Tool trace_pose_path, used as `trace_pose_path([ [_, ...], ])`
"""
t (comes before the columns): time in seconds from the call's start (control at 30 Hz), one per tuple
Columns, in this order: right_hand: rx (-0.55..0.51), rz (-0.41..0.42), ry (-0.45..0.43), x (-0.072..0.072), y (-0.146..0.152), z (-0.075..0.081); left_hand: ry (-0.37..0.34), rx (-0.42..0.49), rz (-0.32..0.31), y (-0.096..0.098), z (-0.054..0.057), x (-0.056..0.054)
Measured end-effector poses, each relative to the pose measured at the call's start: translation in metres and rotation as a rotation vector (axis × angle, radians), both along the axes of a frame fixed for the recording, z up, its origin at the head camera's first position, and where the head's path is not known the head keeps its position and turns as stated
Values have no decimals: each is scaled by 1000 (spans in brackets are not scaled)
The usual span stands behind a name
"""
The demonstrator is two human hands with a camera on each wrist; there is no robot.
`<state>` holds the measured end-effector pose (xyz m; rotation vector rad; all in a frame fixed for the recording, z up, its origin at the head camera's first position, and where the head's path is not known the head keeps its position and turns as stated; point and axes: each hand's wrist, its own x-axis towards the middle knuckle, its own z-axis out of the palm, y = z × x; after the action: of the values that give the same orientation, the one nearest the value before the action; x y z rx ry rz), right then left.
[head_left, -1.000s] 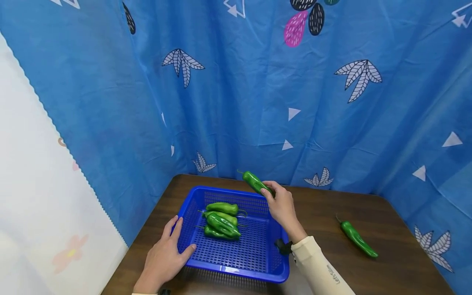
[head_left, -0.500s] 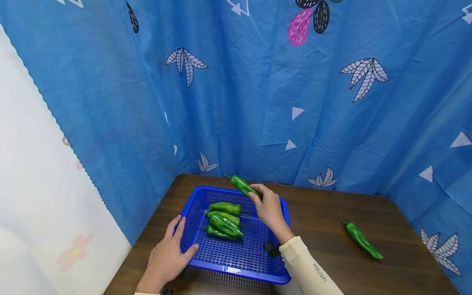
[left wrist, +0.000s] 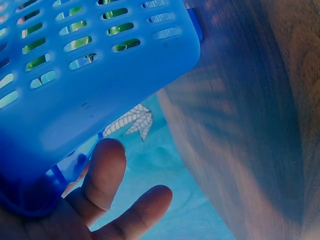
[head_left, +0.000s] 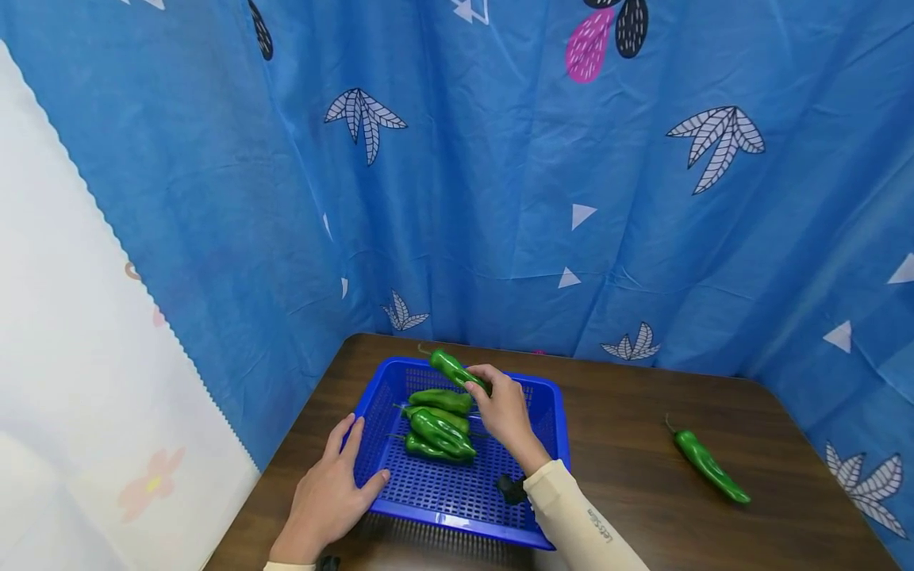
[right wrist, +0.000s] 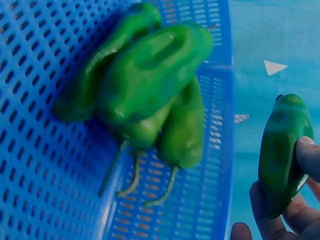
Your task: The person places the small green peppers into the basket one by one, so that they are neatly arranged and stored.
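Observation:
My right hand (head_left: 505, 408) pinches a long green pepper (head_left: 448, 368) between thumb and fingers, over the far side of a blue plastic basket (head_left: 439, 519). The pepper's stem end points up and left. Inside the basket, several green peppers (head_left: 437, 431) lie in a pile toward the left, stems showing in the right wrist view. My left hand (head_left: 324, 492) rests at the basket's near left corner, fingers loosely extended along the rim and the thumb over the front edge. In the left wrist view, two fingers (left wrist: 107, 175) reach past the slotted wall.
One more green pepper (head_left: 707, 464) lies on the dark wooden table (head_left: 621, 444) to the right of the basket. A blue patterned curtain (head_left: 485, 198) hangs along the table's far edge. White cloth (head_left: 78, 357) hangs at the left.
My right hand has carried the pepper left and a little lower, from the basket's far right side to above the pile. The left hand keeps its place at the corner.

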<state>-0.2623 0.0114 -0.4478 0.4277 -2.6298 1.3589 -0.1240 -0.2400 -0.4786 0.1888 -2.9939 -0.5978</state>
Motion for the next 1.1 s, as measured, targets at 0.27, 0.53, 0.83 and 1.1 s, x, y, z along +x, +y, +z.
trace_pose_path([
  [0.27,34,34,-18,0,-5,-12,5,0,-5,1,-1,-1],
  [0.53,52,90,-48,-2,-7,-21,6,-9,-1,1,-1,-1],
  [0.83,68,121,-58,-2,-8,-29,-13,-3,-4,2,-2,-2],
  [1.1,106,150,-13,-3,-9,-32,-17,10,-5,0,-1,-3],
])
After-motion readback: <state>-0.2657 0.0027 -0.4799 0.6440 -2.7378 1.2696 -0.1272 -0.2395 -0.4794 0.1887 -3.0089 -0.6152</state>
